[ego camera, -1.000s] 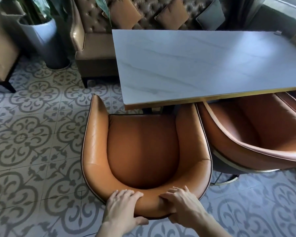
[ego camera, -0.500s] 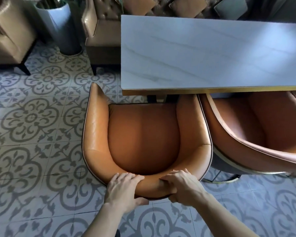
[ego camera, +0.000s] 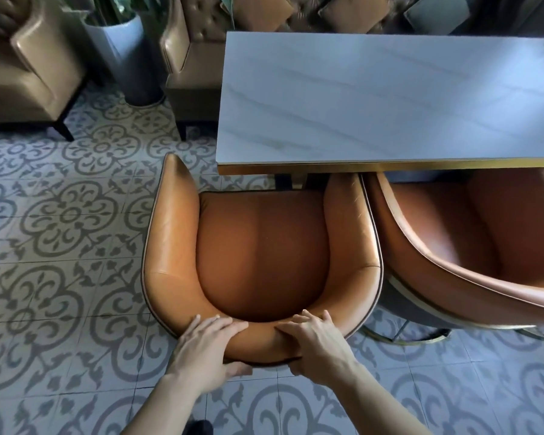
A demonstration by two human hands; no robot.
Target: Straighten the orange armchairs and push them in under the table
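Observation:
An orange armchair (ego camera: 261, 246) faces the pale marble table (ego camera: 390, 98) at its left corner. Its right arm tip reaches under the gold table edge, while its left arm stands outside the table's left end. My left hand (ego camera: 206, 345) and my right hand (ego camera: 316, 337) both grip the top of its curved backrest, fingers over the rim, thumbs behind. A second orange armchair (ego camera: 471, 243) stands directly to the right, turned at an angle, its front under the table and its side touching the first chair.
Patterned grey floor tiles (ego camera: 60, 277) spread to the left. A tan tufted sofa (ego camera: 195, 58) with cushions runs behind the table. A grey planter (ego camera: 123, 48) and a tan armchair (ego camera: 25, 67) stand at the far left.
The armchair under my hands has slid forward, closer to the table edge, and my arms have stretched out further. Both hands keep the same grip.

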